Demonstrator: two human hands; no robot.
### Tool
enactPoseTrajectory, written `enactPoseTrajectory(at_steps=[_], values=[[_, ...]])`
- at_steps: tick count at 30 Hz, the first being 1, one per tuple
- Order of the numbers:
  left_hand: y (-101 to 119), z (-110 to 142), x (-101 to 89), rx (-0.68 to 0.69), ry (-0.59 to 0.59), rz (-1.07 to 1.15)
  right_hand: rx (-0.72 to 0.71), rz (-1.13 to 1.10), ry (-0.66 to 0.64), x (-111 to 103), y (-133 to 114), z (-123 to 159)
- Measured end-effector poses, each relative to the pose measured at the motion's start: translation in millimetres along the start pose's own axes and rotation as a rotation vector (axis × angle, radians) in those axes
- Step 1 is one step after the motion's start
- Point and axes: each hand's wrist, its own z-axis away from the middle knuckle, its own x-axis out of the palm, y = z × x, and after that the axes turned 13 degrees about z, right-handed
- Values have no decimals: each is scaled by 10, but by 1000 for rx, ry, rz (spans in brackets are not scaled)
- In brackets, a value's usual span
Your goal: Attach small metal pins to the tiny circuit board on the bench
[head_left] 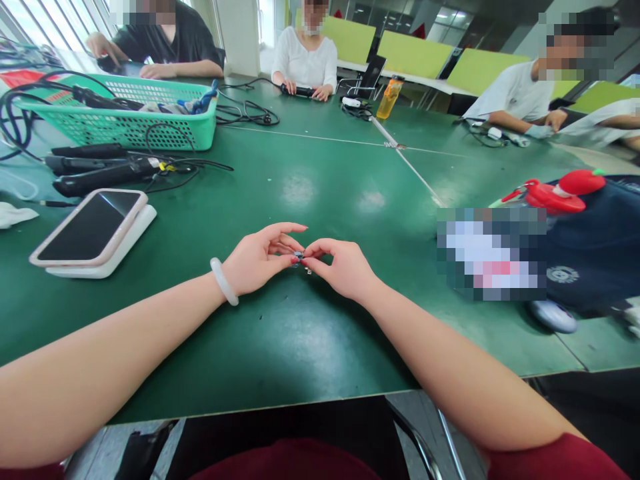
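Both my hands meet over the green table [200, 340], fingertips close together around a small bluish-grey part with shiny metal bits [299, 256]. My left hand [260, 259], with a white bangle at the wrist, pinches the part between thumb and a finger while its index finger stretches out above. From the other side, my right hand [345, 267] pinches at the same part with thumb and index finger. A small shiny metal piece [308, 271] shows just below the right fingertips. The part is too small to name, and the fingers cover some of it.
On the left lie a phone [90, 227] on a white box, black corded tools [105, 175] and a green basket [135, 130] of cables. At right are a dark bag [595, 247], a mouse [553, 315] and a red item [555, 197]. An orange bottle [390, 99] stands farther back. Several people sit around.
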Motion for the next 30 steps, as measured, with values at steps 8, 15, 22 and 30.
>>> enactPoseTrajectory(at_steps=[8,15,22,30], values=[[-18,4,-22,-9,10,-99,29,60,18,-56,22,-10],[-6,-32,-52,-73,59,-71,99,246,-88,-118,90,-13],[-5,-52,-54,-113,61,-59,27,359,-155,-42,37,9],[-65,-65,-84,-160,45,-1,-59,399,-197,8,43,4]])
